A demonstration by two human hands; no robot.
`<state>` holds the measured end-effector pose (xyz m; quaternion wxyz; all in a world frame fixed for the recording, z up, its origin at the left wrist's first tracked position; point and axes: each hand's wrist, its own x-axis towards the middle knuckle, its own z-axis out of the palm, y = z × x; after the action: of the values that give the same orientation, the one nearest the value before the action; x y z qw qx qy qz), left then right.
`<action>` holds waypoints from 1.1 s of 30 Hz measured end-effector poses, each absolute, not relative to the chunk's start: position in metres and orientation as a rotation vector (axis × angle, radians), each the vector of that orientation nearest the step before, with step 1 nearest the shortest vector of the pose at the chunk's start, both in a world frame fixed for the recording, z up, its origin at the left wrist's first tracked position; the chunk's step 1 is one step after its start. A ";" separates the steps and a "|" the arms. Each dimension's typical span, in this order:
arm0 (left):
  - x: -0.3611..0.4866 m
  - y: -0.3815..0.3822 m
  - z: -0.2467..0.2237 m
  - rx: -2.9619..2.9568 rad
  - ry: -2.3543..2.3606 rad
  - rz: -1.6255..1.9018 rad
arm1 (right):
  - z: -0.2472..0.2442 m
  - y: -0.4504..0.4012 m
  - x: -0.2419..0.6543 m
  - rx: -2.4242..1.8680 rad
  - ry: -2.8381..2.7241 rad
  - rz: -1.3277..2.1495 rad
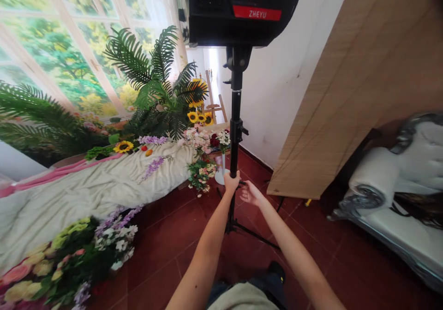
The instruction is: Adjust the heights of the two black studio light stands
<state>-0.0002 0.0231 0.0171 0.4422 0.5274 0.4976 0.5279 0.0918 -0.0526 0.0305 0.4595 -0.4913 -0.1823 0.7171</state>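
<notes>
A black studio light (242,12) with a red ZHEYU label sits on top of a black light stand (235,148), upright in front of me. My left hand (231,182) is wrapped around the stand's pole, below its upper clamp. Just right of the pole, my right hand (252,193) has its fingers curled at a small black knob (242,182), thumb and forefinger against it. Higher up, another clamp knob (244,130) sticks out to the right. The stand's legs (256,236) spread over the floor below my hands.
To the left, a cloth-draped table (166,162) bears artificial flowers and palm leaves (152,74) by a window. A flower bunch (79,250) is at lower left. On the right are a hanging tan backdrop (311,116) and a white tufted sofa (377,176). Red tiles (155,254) cover the floor.
</notes>
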 end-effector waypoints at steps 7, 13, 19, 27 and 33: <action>0.000 0.027 0.010 1.437 1.259 1.371 | 0.033 -0.059 0.093 -1.907 -1.410 0.663; 0.001 0.028 0.008 1.432 1.312 1.379 | 0.041 -0.055 0.095 -1.991 -1.846 0.342; -0.001 0.032 0.004 1.478 1.305 1.391 | 0.025 -0.042 0.102 -2.000 -1.972 0.044; -0.001 0.033 0.000 1.423 1.276 1.327 | 0.018 -0.029 0.097 -2.060 -1.864 0.000; 0.000 0.031 0.001 1.423 1.231 1.327 | 0.023 -0.031 0.086 -2.303 -1.637 0.191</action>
<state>-0.0003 0.0309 0.0007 0.4074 0.5645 0.4883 0.5262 0.0862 -0.0310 0.0226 0.1541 -0.8034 -0.5712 0.0667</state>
